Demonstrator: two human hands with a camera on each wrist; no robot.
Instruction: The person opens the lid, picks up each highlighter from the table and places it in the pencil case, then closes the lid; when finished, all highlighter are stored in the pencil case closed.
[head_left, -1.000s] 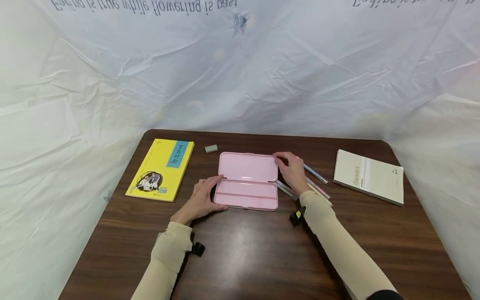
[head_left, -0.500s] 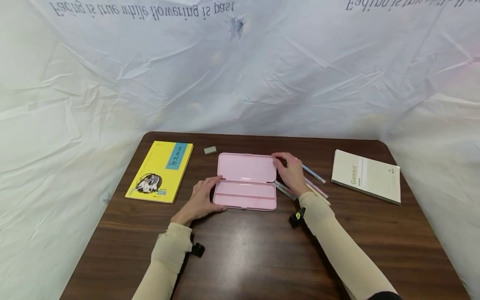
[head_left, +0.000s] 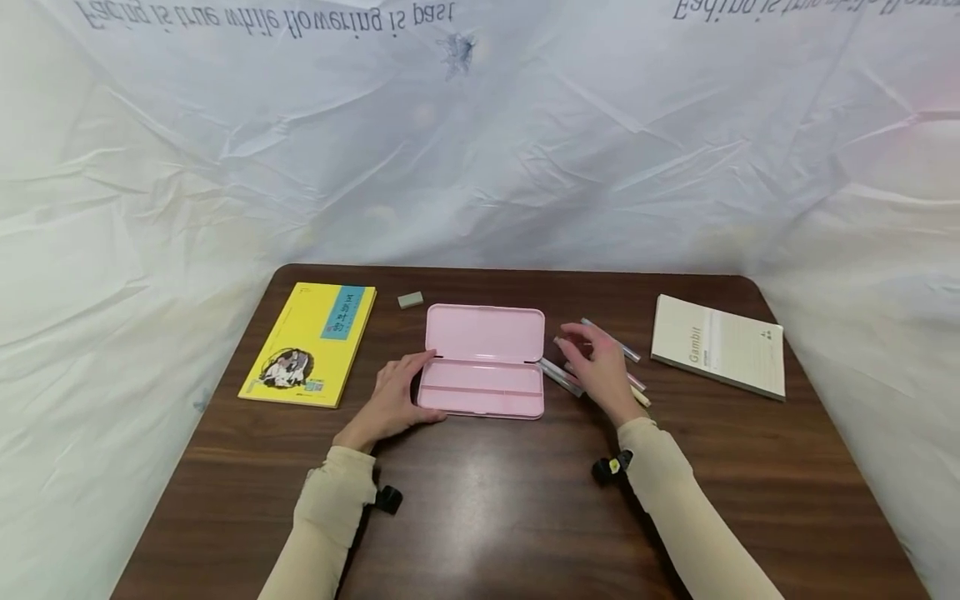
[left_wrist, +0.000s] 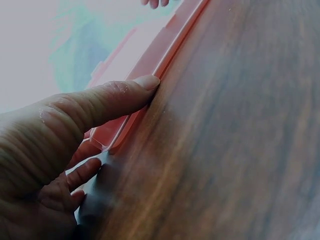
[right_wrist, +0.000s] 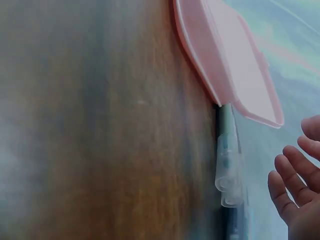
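Observation:
A pink pencil case lies unfolded flat on the table, its lid side toward the back and its divided tray toward the front. My left hand holds the case's left end. In the left wrist view the thumb presses along the front edge, with fingers around the corner. To the right of the case, my right hand hovers with fingers loosely bent, holding nothing visible. Under and around it lie several pens: clear-capped ones against the case, a blue one behind, and others partly hidden by the hand.
On the left lies a yellow book; a small grey eraser sits behind the case. A cream notebook rests at the right. White sheeting hangs behind the dark wooden table.
My right hand has left the upper right corner of the lid and drawn rightward over the pens. The left hand stays on the case. The head view has shifted slightly.

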